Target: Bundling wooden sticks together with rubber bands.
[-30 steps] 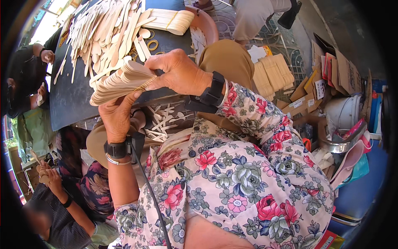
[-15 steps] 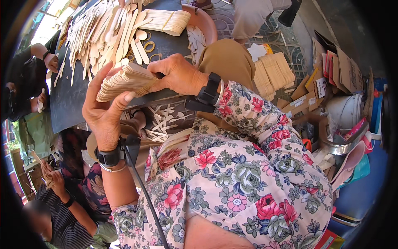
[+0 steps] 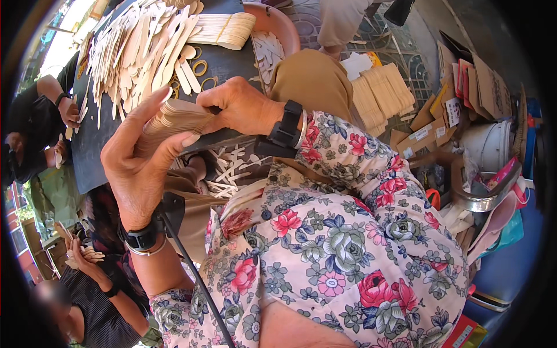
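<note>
A thick stack of flat wooden spoons (image 3: 174, 123) is held up in front of me, over the near edge of the dark table. My left hand (image 3: 134, 159) wraps round its left side and underside, thumb in front and fingers behind. At the stack's right end, my right hand (image 3: 242, 107) pinches the spoons with bent fingers. Just past the hands, a big loose pile of wooden spoons (image 3: 136, 55) covers the table (image 3: 93, 153). Several yellow rubber bands (image 3: 200, 68) lie beside it. A banded bundle of spoons (image 3: 226, 30) rests at the table's far right.
A reddish-brown basin (image 3: 288, 32) stands by the table's right side. Loose spoons (image 3: 232, 171) lie below the table. More bundles (image 3: 383, 95) are stacked on the floor at right, near cardboard (image 3: 426, 139) and a white bucket (image 3: 487, 142). Co-workers' hands (image 3: 68, 110) hold spoons at left.
My left hand has shifted left and a little down, tilting the stack more upright. My right hand keeps its grip at the stack's right end and has moved slightly left.
</note>
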`<state>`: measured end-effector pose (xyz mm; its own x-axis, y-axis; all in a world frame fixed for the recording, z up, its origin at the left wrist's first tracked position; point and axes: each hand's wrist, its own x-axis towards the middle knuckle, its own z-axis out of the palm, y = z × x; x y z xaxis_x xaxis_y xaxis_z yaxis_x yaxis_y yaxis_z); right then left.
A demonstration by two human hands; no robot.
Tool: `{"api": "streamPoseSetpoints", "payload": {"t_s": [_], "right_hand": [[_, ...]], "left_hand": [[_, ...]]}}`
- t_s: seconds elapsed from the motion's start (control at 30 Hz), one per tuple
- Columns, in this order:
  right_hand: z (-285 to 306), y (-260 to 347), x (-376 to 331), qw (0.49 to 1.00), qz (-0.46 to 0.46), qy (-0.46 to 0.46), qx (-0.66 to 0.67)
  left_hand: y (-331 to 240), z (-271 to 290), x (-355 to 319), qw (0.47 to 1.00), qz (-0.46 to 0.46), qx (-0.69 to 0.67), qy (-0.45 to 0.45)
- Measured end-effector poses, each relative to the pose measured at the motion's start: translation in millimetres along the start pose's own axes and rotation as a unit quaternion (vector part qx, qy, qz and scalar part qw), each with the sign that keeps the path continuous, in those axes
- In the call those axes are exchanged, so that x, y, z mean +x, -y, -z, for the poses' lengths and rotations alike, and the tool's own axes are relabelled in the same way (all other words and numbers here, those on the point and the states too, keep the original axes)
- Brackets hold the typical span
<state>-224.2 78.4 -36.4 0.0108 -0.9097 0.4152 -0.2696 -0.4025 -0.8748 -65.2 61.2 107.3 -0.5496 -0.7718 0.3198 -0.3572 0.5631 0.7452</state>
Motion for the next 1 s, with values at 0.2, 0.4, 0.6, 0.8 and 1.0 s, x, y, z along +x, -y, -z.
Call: {"api": "streamPoseSetpoints", "payload": {"t_s": [0.2, 0.4, 0.6, 0.8, 1.0], "right_hand": [[-2.1, -2.5, 0.0, 1.0, -0.003, 0.005, 0.021], [-2.2, -3.4, -1.1, 0.999, 0.002, 0.007, 0.032], [8.1, 9.4, -1.1, 0.994, -0.095, 0.044, 0.022], [10.7, 2.0, -2.0, 0.972, -0.116, -0.051, 0.196], [12.9, -0.5, -5.9, 0.988, -0.067, -0.138, -0.013]], "left_hand": [[4.3, 8.6, 7.3, 0.994, 0.038, 0.009, 0.106], [-0.2, 4.5, 8.7, 0.994, 0.011, 0.043, 0.103], [16.7, 14.4, 16.3, 0.996, 0.063, -0.003, 0.07], [78.3, 20.3, 1.0, 0.928, 0.275, -0.239, -0.072], [115.3, -10.0, -38.8, 0.984, 0.154, 0.053, -0.071]]}}
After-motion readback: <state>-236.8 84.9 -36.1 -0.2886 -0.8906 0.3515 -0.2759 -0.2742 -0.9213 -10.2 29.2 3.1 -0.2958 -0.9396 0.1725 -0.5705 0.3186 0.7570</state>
